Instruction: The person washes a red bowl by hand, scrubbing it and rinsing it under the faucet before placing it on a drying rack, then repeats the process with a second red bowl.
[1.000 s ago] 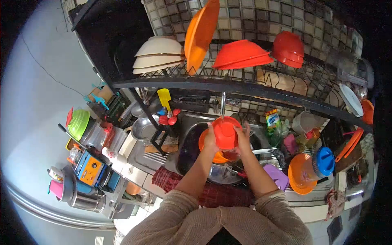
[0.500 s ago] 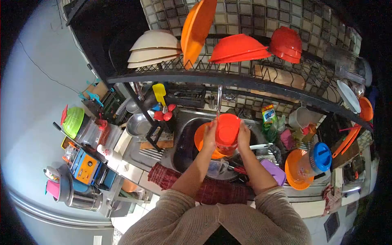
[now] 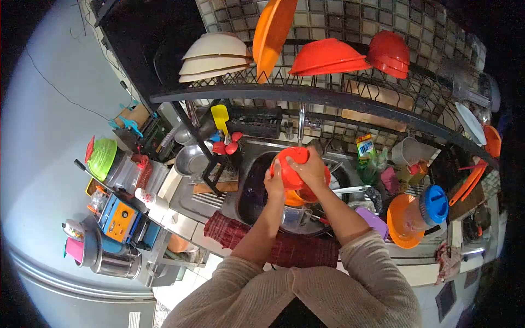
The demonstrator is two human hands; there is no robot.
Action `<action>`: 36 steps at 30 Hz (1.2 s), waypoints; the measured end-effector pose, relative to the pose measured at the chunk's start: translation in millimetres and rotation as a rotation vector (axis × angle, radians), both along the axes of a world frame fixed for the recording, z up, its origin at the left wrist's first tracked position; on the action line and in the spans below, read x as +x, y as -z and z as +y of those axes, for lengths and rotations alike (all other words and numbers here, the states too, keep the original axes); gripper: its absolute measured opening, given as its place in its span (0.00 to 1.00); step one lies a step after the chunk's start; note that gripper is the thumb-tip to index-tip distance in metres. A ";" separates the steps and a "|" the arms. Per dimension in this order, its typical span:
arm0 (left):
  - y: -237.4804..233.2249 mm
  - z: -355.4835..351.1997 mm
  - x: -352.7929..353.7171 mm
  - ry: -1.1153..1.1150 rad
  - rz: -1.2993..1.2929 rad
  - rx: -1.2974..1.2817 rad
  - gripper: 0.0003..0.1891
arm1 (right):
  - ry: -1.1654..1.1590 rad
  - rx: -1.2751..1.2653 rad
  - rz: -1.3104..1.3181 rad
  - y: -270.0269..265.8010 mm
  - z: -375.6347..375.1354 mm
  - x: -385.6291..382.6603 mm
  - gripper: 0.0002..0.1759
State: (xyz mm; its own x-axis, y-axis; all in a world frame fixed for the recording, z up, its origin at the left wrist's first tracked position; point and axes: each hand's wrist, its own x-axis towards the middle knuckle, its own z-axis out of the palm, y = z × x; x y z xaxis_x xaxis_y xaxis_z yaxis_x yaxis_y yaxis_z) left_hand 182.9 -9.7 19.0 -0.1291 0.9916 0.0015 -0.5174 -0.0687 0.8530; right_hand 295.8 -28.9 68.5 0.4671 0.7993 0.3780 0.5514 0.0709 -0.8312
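Note:
My left hand point(image 3: 275, 181) grips the near left side of a round red plastic container point(image 3: 289, 174). Across its upper right side lies my right hand point(image 3: 309, 168), fingers curled over the top. The container is tilted just below the metal faucet point(image 3: 302, 123), over the sink point(image 3: 243, 191). Under it sits an orange bowl point(image 3: 296, 199), partly hidden by the container and my forearms. A clear plastic container point(image 3: 292, 218) lies in the near part of the sink. To the right of my right wrist a white handle point(image 3: 350, 189) sticks out over other dishes.
Overhead, a black dish rack point(image 3: 328, 97) bears cream bowls point(image 3: 216, 54), red bowls point(image 3: 330, 57) and an orange plate point(image 3: 272, 35). On the right drainboard stands a blue-lidded jug point(image 3: 433, 205) near a purple container point(image 3: 373, 221). A dark red cloth point(image 3: 306, 249) lies along the front edge.
The red container has turned and tipped to the left. My right hand has moved from its right side to over its top; my left hand has shifted slightly left and down.

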 end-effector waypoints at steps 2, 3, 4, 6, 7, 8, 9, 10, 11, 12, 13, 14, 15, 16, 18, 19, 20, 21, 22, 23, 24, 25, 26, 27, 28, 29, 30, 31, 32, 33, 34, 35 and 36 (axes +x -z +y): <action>-3.1 -2.2 -7.3 0.000 -0.102 -0.116 0.23 | -0.002 0.042 -0.112 6.3 10.7 -5.6 0.32; -12.6 -7.5 -7.9 0.003 -0.173 -0.105 0.26 | -0.002 0.038 -0.111 1.9 13.0 -8.0 0.32; -13.0 -4.7 -10.5 0.004 -0.173 -0.109 0.26 | -0.029 -0.010 -0.085 -3.1 15.9 -9.6 0.30; -13.3 2.1 -17.1 -0.004 -0.136 -0.121 0.28 | -0.054 -0.060 -0.061 -9.1 22.5 -9.1 0.29; -11.9 5.3 -20.5 0.040 -0.133 -0.144 0.28 | -0.104 -0.097 0.066 -10.2 27.1 -7.6 0.27; -10.1 7.3 -21.7 0.041 -0.137 -0.144 0.28 | -0.154 -0.133 0.191 -11.4 31.3 -6.2 0.25; -10.1 7.8 -23.0 0.020 -0.135 -0.159 0.29 | -0.155 -0.134 0.187 -3.8 39.5 -5.2 0.25; -10.6 7.8 -23.8 -0.002 -0.132 -0.174 0.29 | -0.117 -0.068 0.136 6.8 49.4 -5.9 0.24; -11.4 8.4 -24.1 -0.004 -0.134 -0.173 0.29 | -0.080 0.000 0.086 17.4 58.1 -5.1 0.23; -11.8 9.4 -25.0 -0.005 -0.149 -0.137 0.29 | -0.082 0.000 0.085 18.7 58.9 -6.0 0.23; -12.1 10.1 -26.5 -0.007 -0.162 -0.100 0.29 | -0.042 0.088 0.054 20.9 58.2 -7.8 0.22; -12.8 10.7 -27.5 -0.009 -0.163 -0.097 0.29 | -0.001 0.178 0.024 22.3 58.1 -9.3 0.22; -12.6 12.5 -27.6 0.002 -0.103 -0.088 0.29 | -0.002 0.185 0.023 17.1 54.7 -12.3 0.22; -13.4 14.5 -26.6 0.015 -0.042 -0.077 0.28 | -0.031 0.206 0.030 9.4 48.5 -15.7 0.20; -15.7 14.3 -17.1 -0.008 -0.052 -0.055 0.27 | -0.056 0.230 0.035 0.0 42.3 -16.8 0.20; -18.2 14.4 -14.1 -0.034 -0.061 -0.041 0.26 | -0.062 0.260 -0.027 -1.3 42.0 -16.2 0.20; -20.5 14.7 -12.6 -0.031 -0.062 -0.038 0.26 | -0.068 0.289 -0.091 -2.7 42.1 -14.3 0.20; -26.0 10.5 -12.0 -0.013 -0.086 -0.058 0.26 | -0.065 0.288 -0.092 -3.4 41.9 -9.4 0.20; -31.3 8.0 -10.8 0.006 -0.111 -0.077 0.26 | -0.107 0.134 0.014 -6.2 43.2 -0.6 0.20; -29.7 10.4 -9.2 0.008 -0.113 -0.077 0.26 | -0.148 -0.020 0.119 -8.6 44.8 6.3 0.20; -25.9 14.5 -7.9 0.022 -0.102 -0.048 0.26 | -0.146 -0.020 0.118 -9.2 45.9 9.7 0.20; -20.8 16.6 -6.7 0.035 -0.091 -0.021 0.27 | -0.130 -0.002 0.109 -8.3 45.6 12.3 0.21; -15.3 19.3 -5.9 0.037 -0.092 -0.028 0.27 | -0.115 0.014 0.100 -6.5 44.6 14.9 0.23; -14.6 21.4 -5.5 0.052 -0.107 -0.071 0.27 | -0.184 0.085 0.184 -0.5 46.6 18.0 0.19; -15.0 22.8 -5.3 0.067 -0.122 -0.114 0.27 | -0.183 0.077 0.182 9.0 47.7 20.7 0.19; -16.4 25.2 -5.5 0.069 -0.124 -0.117 0.27 | -0.133 0.133 0.094 16.8 50.6 23.5 0.16; -19.7 26.2 -5.7 0.091 -0.167 -0.147 0.27 | -0.083 0.188 0.004 17.0 49.5 24.8 0.14; -22.0 25.4 -4.2 0.112 -0.211 -0.179 0.26 | -0.083 0.182 -0.001 18.2 47.6 24.8 0.14; -23.4 23.3 -1.5 0.112 -0.217 -0.186 0.26 | -0.111 0.246 0.067 20.7 45.7 21.7 0.14; -27.3 19.2 0.6 0.117 -0.266 -0.170 0.25 | -0.139 0.309 0.137 20.0 42.6 16.5 0.16; -27.0 17.0 2.1 0.120 -0.313 -0.153 0.24 | -0.139 0.300 0.134 16.8 39.4 8.7 0.16; -26.1 13.8 4.2 0.118 -0.315 -0.162 0.24 | 0.045 0.304 -0.024 14.0 36.7 -0.4 0.19; -22.9 12.0 6.9 0.077 -0.263 -0.143 0.23 | 0.226 0.307 -0.181 15.6 36.2 -4.7 0.22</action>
